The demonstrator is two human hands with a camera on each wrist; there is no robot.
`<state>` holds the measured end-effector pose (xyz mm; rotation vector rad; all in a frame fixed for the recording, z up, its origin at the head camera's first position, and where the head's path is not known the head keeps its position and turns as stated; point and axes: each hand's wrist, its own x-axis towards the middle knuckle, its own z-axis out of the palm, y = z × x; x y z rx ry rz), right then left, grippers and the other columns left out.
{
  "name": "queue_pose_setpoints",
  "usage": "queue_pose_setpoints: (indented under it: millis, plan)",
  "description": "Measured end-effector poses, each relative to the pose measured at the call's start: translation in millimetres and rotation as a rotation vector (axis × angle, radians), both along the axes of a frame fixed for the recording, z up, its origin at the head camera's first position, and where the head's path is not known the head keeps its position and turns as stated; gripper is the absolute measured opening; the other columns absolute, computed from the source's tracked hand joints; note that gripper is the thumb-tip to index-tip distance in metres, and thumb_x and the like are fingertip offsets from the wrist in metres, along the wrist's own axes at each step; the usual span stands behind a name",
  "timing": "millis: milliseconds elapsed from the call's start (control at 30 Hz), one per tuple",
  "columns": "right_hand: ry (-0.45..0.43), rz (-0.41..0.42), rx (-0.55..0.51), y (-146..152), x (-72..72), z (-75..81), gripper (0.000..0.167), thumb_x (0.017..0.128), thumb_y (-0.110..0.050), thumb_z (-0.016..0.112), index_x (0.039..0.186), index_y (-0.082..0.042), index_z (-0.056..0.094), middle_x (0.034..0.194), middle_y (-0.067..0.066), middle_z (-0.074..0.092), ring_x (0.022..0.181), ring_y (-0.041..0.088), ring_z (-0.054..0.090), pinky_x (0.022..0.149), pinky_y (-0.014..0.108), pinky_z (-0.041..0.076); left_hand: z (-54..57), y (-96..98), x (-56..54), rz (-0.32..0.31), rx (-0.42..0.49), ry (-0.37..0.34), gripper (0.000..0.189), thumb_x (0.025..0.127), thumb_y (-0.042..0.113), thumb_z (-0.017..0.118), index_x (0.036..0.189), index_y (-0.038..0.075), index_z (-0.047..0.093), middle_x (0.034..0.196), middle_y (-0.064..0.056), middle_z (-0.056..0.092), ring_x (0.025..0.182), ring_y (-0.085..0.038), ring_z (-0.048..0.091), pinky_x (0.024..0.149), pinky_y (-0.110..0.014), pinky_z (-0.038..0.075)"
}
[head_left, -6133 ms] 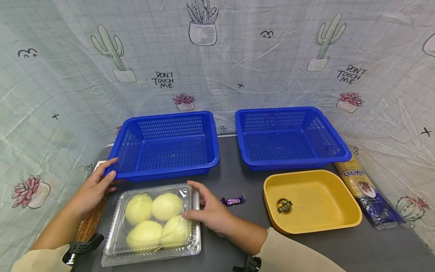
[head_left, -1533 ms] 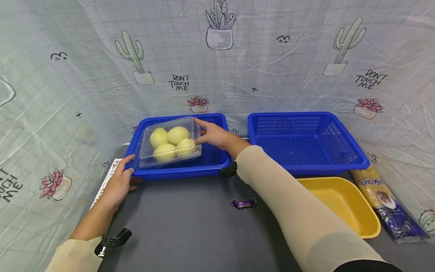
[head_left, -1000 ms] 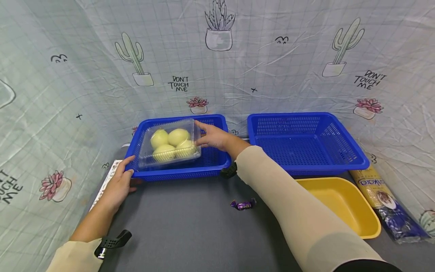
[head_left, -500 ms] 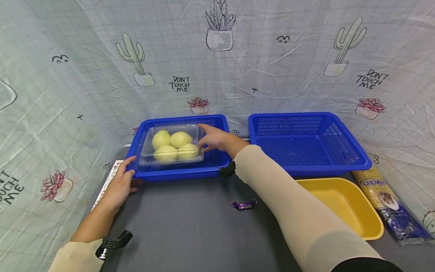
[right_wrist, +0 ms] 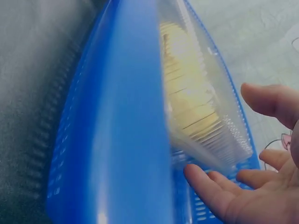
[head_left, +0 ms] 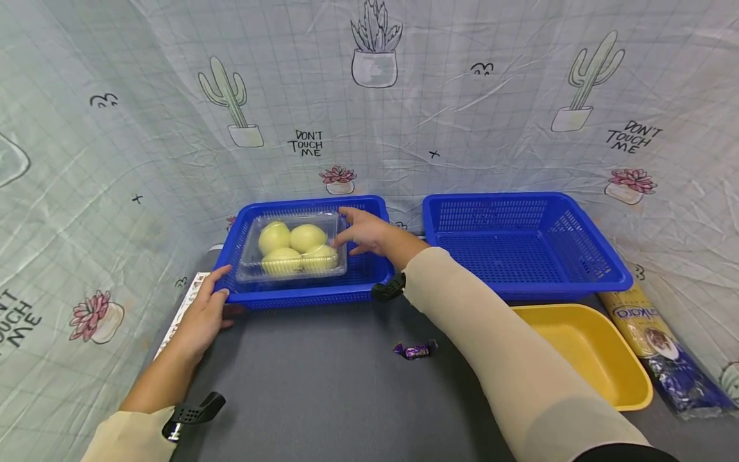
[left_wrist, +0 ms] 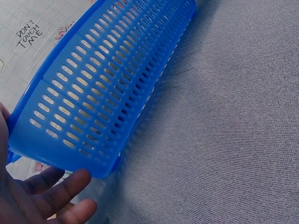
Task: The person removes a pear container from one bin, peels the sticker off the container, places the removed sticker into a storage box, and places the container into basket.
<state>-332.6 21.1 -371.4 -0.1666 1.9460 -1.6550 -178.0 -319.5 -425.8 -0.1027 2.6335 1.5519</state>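
A clear plastic clamshell container (head_left: pixel 247 255) with several round, pale yellow-green fruits (head_left: pixel 308 238) sits inside the left blue basket (head_left: pixel 306 298). At that basket's front left corner, my left hand (head_left: pixel 199 317) grips the rim between thumb and index finger; its other fingers (left_wrist: pixel 74 184) reach loosely below the corner in the left wrist view. My right hand (head_left: pixel 369 232) hovers at the container's right side, holding nothing. In the right wrist view its thumb and fingers (right_wrist: pixel 205 186) are spread beside the container, partly hidden by the near basket wall.
A second blue basket (head_left: pixel 496 253) stands at the back right. In front of it is a yellow basin (head_left: pixel 600 359), with a yellow and blue packet (head_left: pixel 646 327) alongside. A purple-wrapped candy (head_left: pixel 416 350) lies mid-table, and a flat box (head_left: pixel 183 311) lies under the left forearm.
The container has gone from the table in front into the left basket, carried by my right hand, and settled flatter. My right fingers have now spread off its side. The left hand keeps its grip.
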Motion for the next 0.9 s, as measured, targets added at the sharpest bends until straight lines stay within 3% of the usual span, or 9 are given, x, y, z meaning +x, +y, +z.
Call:
queue_pose_setpoints:
  millis: [233, 433, 633, 900]
  plan:
    - [0.032, -0.072, -0.064, 11, 11.7, 11.0, 0.094, 0.095, -0.001, 0.078, 0.171, -0.015, 0.025, 0.176, 0.014, 0.022, 0.151, 0.036, 0.043, 0.116, 0.058, 0.043, -0.1, -2.4, -1.4, -0.004, -0.008, -0.008, 0.059, 0.115, 0.024, 0.021, 0.173, 0.019, 0.011, 0.163, -0.036, 0.029, 0.121, -0.05, 0.064, 0.082, -0.041, 0.058]
    - [0.054, -0.088, -0.113, 25, 25.4, 14.6, 0.087, 0.098, -0.002, 0.074, 0.17, -0.009, 0.026, 0.173, 0.019, 0.027, 0.149, 0.036, 0.046, 0.119, 0.055, 0.041, -1.1, -3.3, -2.4, -0.002, -0.02, -0.015, 0.06, 0.115, 0.024, 0.02, 0.173, 0.018, 0.01, 0.162, -0.037, 0.031, 0.122, -0.051, 0.063, 0.083, -0.043, 0.058]
    - [0.063, -0.023, -0.134, 38, 43.8, 15.8, 0.084, 0.101, -0.004, 0.071, 0.17, -0.007, 0.024, 0.174, 0.021, 0.023, 0.15, 0.035, 0.044, 0.122, 0.053, 0.038, -1.8, -3.1, -2.7, 0.001, -0.026, -0.018, 0.06, 0.115, 0.025, 0.02, 0.174, 0.02, 0.009, 0.162, -0.037, 0.031, 0.122, -0.051, 0.063, 0.084, -0.044, 0.058]
    - [0.151, 0.082, -0.053, 52, 69.9, 16.6, 0.077, 0.105, -0.018, 0.07, 0.17, -0.012, 0.028, 0.173, 0.013, 0.03, 0.151, 0.031, 0.044, 0.121, 0.048, 0.04, -0.4, -2.2, -1.7, 0.012, -0.079, 0.027, 0.059, 0.116, 0.029, 0.024, 0.174, 0.023, 0.013, 0.163, -0.034, 0.033, 0.122, -0.048, 0.061, 0.081, -0.039, 0.058]
